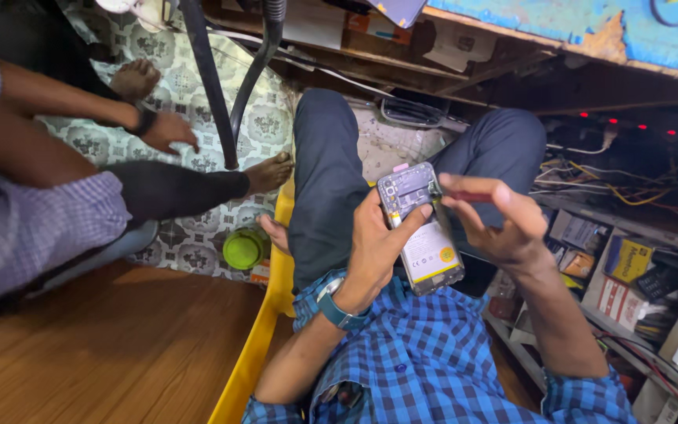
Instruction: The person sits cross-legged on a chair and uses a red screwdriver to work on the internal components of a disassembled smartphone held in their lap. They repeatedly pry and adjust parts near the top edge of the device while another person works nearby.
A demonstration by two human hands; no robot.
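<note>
- The opened phone [420,228], back cover off with its circuit board and pale battery showing, sits above the person's lap, just over the blue checked shirt [425,353]
- The left hand [374,251] is wrapped around the phone's left edge, thumb pressed across the battery; the grip looks firm, but only that one side is held
- The right hand [496,224] is pinched shut on a red-handled screwdriver [464,196] whose tip meets the phone's upper right edge, near the board
- A slip of the tip could, in my judgement, scrape the board or nick the battery lying just below it, since the thumb pressure and the tool push from opposite sides
- Nothing supports the phone from beneath; if the left grip loosens, it likely drops onto the dark trousers [331,180] or past the yellow chair [264,330] left of the phone
- Any loosened screw would probably fall into the lap folds or among the cluttered shelves [621,275] right of the phone, hard to find
- Another person's hand [168,129] rests well left of the phone, on the patterned floor [264,118]; a bump from there seems unlikely
</note>
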